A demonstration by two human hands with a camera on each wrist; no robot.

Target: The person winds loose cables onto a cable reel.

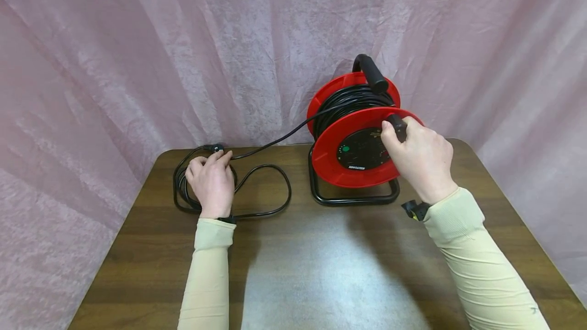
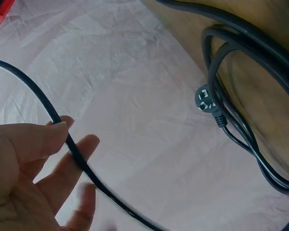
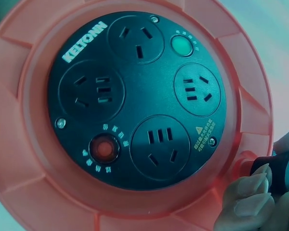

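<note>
A red cable reel [image 1: 327,164] stands on a black tubular frame [image 1: 353,200], with black cable [image 1: 350,98] wound round its drum. My right hand [image 1: 424,154] grips the black crank knob [image 3: 274,173] on the reel's front disc; that disc bears a black socket panel [image 3: 144,96]. At the left, my left hand [image 1: 213,182] pinches the cable [image 2: 36,91] between thumb and forefinger, its other fingers spread loosely along it. From there the cable runs up to the drum. Loose cable coils [image 1: 183,197] and a round black plug [image 2: 203,98] lie beside and partly under the left hand.
The brown wooden table [image 1: 284,274] carries the reel at its back right. A cable loop [image 1: 289,187] lies between the left hand and the frame. A black carrying handle [image 1: 372,75] rises above the drum. Pink curtain [image 1: 238,39] hangs close behind the table's back edge.
</note>
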